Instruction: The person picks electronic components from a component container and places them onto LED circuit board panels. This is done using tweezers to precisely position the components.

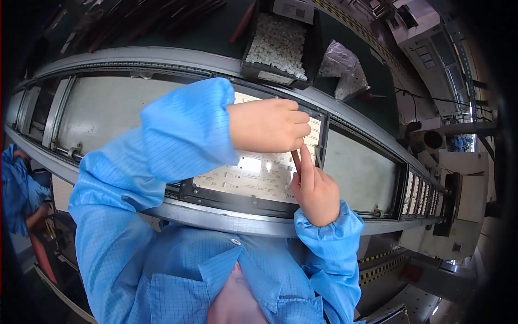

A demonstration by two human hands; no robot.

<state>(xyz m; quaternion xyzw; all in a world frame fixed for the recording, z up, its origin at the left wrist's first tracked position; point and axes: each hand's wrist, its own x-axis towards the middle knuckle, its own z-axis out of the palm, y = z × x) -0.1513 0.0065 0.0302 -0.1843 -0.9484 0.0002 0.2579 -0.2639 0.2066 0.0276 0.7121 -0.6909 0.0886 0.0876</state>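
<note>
A long conveyor line (162,59) curved across the whole view, its metal rails bending from the left edge round to the right, with pale flat plates riding between them. In the middle section sat a dark-framed carrier tray (216,193) holding a pale circuit panel (253,175) printed with rows of small repeated sections; the panel's long axis ran along the belt, left to right. It lay directly under and between both hands, just ahead of the person's chest, so neither arm had any reach left to make. Behind the line, a black bin (278,43) was heaped with small white parts, and a crumpled clear bag (342,67) lay just to its right. At the far right of the belt another carrier (423,194) stood with narrow strips on it. Another worker's blue sleeve (16,189) showed at the left edge. The left hand (268,125), coming in across the panel from a blue smock sleeve, was curled closed with its fingertips pinched together at the panel's right end; what it pinched was too small to tell. The right hand (314,189) rose from below, its fingers mostly folded and the forefinger stretched straight up, its tip meeting the left hand's fingertips above the panel's right edge. The two hands touched there, equally near the panel.
</note>
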